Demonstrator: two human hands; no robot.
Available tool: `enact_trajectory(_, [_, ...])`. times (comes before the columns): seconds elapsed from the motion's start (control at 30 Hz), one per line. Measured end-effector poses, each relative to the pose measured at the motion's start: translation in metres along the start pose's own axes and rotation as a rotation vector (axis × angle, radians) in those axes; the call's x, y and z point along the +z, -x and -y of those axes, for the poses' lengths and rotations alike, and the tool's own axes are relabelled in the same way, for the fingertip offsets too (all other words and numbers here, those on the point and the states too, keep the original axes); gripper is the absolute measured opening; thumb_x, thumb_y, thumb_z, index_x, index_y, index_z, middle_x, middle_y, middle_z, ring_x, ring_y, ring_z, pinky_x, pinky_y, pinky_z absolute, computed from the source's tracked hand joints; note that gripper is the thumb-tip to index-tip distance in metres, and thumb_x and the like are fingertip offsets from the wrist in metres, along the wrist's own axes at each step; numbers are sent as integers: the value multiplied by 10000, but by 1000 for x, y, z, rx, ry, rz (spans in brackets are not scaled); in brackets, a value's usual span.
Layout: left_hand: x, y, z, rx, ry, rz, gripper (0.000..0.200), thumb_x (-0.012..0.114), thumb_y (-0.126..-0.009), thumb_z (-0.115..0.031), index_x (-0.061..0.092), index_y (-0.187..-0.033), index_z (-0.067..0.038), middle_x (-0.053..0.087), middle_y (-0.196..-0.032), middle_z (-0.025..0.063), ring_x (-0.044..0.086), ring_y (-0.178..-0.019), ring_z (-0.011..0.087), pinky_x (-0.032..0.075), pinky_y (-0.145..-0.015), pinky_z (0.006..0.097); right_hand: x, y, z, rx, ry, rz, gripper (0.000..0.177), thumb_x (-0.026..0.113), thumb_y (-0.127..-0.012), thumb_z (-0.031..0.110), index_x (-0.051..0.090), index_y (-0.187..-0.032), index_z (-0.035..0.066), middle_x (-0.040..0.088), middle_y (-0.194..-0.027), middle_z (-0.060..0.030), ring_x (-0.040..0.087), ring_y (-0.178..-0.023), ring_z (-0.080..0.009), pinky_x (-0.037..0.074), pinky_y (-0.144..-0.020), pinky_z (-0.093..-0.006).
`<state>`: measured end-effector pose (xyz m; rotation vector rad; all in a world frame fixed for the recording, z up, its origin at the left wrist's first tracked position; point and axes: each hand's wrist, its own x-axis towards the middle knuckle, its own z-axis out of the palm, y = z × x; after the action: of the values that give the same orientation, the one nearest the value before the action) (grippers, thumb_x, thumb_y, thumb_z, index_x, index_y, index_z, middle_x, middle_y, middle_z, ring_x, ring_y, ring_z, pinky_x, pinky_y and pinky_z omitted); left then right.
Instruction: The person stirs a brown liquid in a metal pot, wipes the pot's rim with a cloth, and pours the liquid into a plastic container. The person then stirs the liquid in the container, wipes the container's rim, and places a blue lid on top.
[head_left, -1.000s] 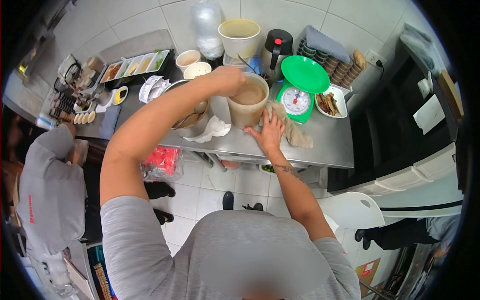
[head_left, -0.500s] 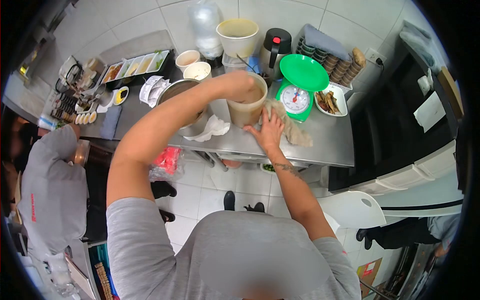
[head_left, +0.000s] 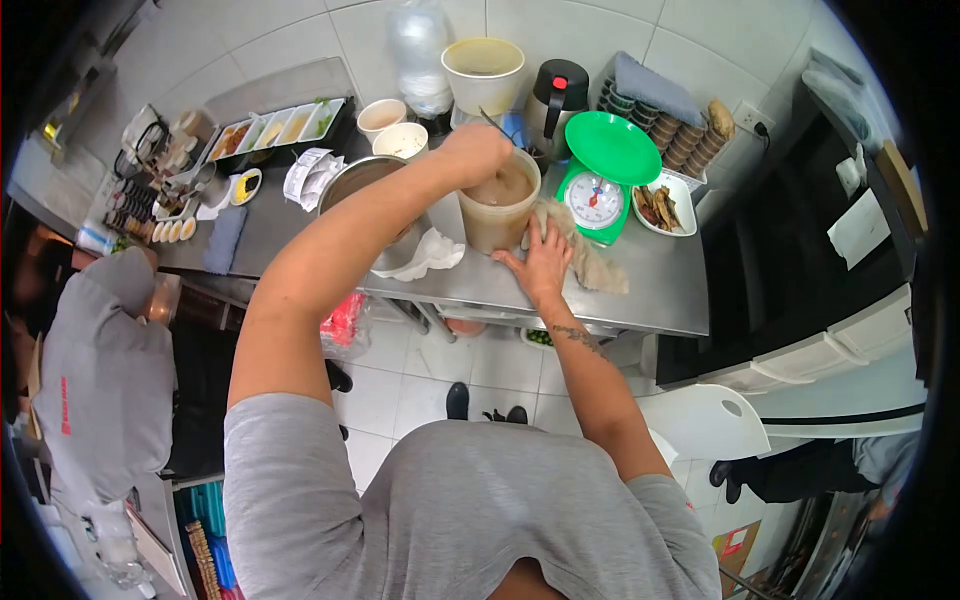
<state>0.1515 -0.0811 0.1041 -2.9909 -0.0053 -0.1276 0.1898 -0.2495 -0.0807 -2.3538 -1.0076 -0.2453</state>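
Observation:
My left hand (head_left: 478, 155) is closed in a fist over the left rim of a tall plastic tub (head_left: 493, 225). What it grips is hidden by the fingers. Inside the tub is a cloudy brownish liquid (head_left: 503, 186). My right hand (head_left: 545, 262) lies with fingers spread at the tub's lower right side, partly on a beige cloth (head_left: 592, 268). Under my left forearm stands a large metal pot (head_left: 345, 180), partly covered. A crumpled white paper (head_left: 432, 255) lies between the pot and the tub.
A green scale (head_left: 594, 205) stands right of the tub, near a white dish of brown pieces (head_left: 660, 208). Behind are a black-topped jug (head_left: 556, 100), a large pale bucket (head_left: 483, 75) and small tubs (head_left: 400, 140). A co-worker (head_left: 105, 370) stands at the left.
My left hand has risen from inside the tub to its left rim, so more of the liquid shows. My right hand stays in place. The view has shifted slightly.

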Motion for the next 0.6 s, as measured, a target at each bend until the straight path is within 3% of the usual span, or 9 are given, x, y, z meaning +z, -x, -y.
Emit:
enact_trajectory(0.13, [-22, 5, -8, 90, -7, 266, 165, 613, -666, -81, 653, -800, 7, 624, -759, 213, 629, -748, 358, 508, -642, 414, -1, -1, 1, -9, -13, -18, 949, 649, -620, 629, 299, -1370, 165, 317, -1349, -203, 321, -1210, -359, 203, -990, -476])
enact_trajectory(0.23, [-20, -2, -13, -36, 197, 84, 179, 606, -661, -75, 657, -800, 26, 623, -773, 232, 631, -762, 361, 512, -648, 406, 0, 1, 1, -1, -20, -8, 941, 652, -624, 622, 301, -1369, 166, 319, -1347, -203, 318, -1214, -359, 204, -991, -477])
enact_trajectory(0.33, [-26, -1, -7, -28, -23, 134, 162, 588, -668, -60, 653, -785, 32, 624, -767, 234, 629, -764, 360, 510, -652, 410, 0, 1, 0, 2, -1, -3, 937, 648, -630, 623, 302, -1369, 163, 317, -1347, -203, 315, -1217, -359, 205, -993, -478])
enact_trajectory(0.43, [-34, 2, -13, 115, -67, 310, 157, 590, -679, -52, 652, -800, 28, 628, -768, 226, 632, -763, 348, 510, -652, 413, -2, -2, 2, 13, 15, 17, 937, 642, -632, 630, 301, -1369, 162, 314, -1349, -202, 310, -1222, -360, 203, -997, -479])
enact_trajectory(0.53, [-17, -10, -13, 100, 156, 125, 148, 588, -685, -54, 653, -795, 20, 630, -773, 223, 630, -749, 348, 511, -647, 411, 2, 1, 0, 19, 4, 23, 934, 639, -633, 635, 303, -1369, 167, 311, -1352, -198, 304, -1228, -357, 201, -1000, -478])
enact_trajectory(0.6, [-16, -11, -4, 44, 36, 90, 142, 583, -681, -57, 653, -783, 14, 632, -784, 224, 628, -741, 347, 510, -646, 410, 2, 1, 0, 23, 6, 23, 933, 638, -633, 636, 305, -1368, 169, 309, -1355, -195, 301, -1231, -356, 200, -1002, -478])
